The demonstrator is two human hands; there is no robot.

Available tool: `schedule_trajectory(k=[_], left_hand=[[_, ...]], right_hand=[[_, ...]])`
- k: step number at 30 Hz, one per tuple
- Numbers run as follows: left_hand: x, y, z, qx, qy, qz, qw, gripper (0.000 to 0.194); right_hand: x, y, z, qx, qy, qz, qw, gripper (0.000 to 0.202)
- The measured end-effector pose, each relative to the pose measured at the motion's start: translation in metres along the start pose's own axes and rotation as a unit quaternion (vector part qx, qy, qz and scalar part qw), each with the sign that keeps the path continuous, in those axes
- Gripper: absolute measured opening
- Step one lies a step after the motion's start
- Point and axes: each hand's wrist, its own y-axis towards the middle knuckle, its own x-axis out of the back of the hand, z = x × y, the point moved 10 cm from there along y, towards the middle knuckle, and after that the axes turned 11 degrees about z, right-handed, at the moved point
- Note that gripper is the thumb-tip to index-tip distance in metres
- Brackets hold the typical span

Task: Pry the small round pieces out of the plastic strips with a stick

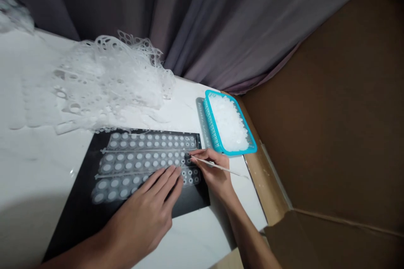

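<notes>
A black mat (82,214) lies on the white table, carrying a translucent sheet (132,164) with rows of round white pieces. My left hand (154,206) rests flat on the lower part of this sheet, palm down, with its fingers stretched out. At the sheet's right end, my right hand (214,172) pinches a thin white stick (221,167). One end of the stick is at the small ringed pieces there, and the other end points to the right. My right fingertips partly hide the spot that they touch.
A heap of clear punched-out plastic scraps (116,75) is behind the mat. A blue basket (217,134) filled with small white pieces stands at the back right. Brown cardboard (331,113) rises on the right, and a grey curtain (202,21) hangs behind.
</notes>
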Motion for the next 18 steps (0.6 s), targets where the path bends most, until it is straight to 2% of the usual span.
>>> schedule_trajectory(k=[5, 12, 18], left_hand=[[0.006, 0.000, 0.001, -0.001, 0.003, -0.009, 1.000, 0.058], [0.007, 0.001, -0.001, -0.010, -0.002, -0.018, 1.000, 0.056], [0.004, 0.001, -0.001, -0.014, 0.005, -0.020, 1.000, 0.056]], right_hand=[[-0.006, 0.013, 0.004, 0.024, -0.023, 0.051, 0.998, 0.018], [-0.011, 0.016, 0.010, 0.029, -0.072, 0.066, 0.995, 0.019], [-0.026, 0.007, 0.027, 0.087, -0.193, 0.055, 0.976, 0.022]])
